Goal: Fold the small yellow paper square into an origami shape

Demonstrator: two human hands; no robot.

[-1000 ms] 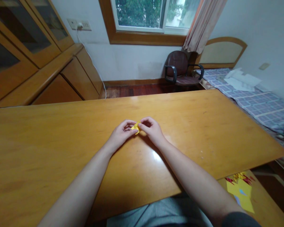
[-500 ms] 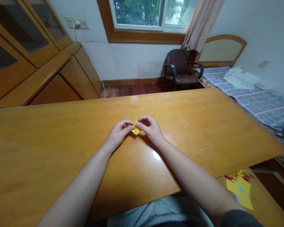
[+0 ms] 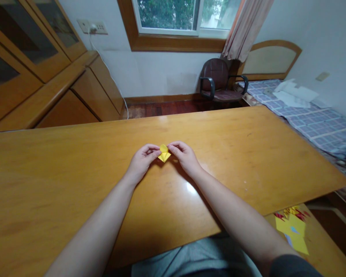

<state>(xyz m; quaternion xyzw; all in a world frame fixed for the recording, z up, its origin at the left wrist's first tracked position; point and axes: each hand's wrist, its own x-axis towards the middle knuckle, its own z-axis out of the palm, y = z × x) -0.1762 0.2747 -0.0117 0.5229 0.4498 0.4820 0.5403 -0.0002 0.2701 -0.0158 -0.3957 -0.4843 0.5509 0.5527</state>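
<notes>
A small folded piece of yellow paper (image 3: 164, 152) is held between both hands just above the middle of a wooden table (image 3: 75, 165). My left hand (image 3: 142, 161) pinches its left side with thumb and fingers curled. My right hand (image 3: 183, 156) pinches its right side the same way. The paper shows as a small pointed shape between the fingertips, partly hidden by them.
More sheets of yellow and coloured paper (image 3: 293, 229) lie on a lower surface at the bottom right. A dark office chair (image 3: 217, 82) stands beyond the table under the window. Wooden cabinets (image 3: 40, 77) line the left wall, and a bed (image 3: 311, 115) runs along the right.
The hands have drawn slightly apart, so more of the yellow paper shows between the fingertips. Both hands stay at the same spot on the table.
</notes>
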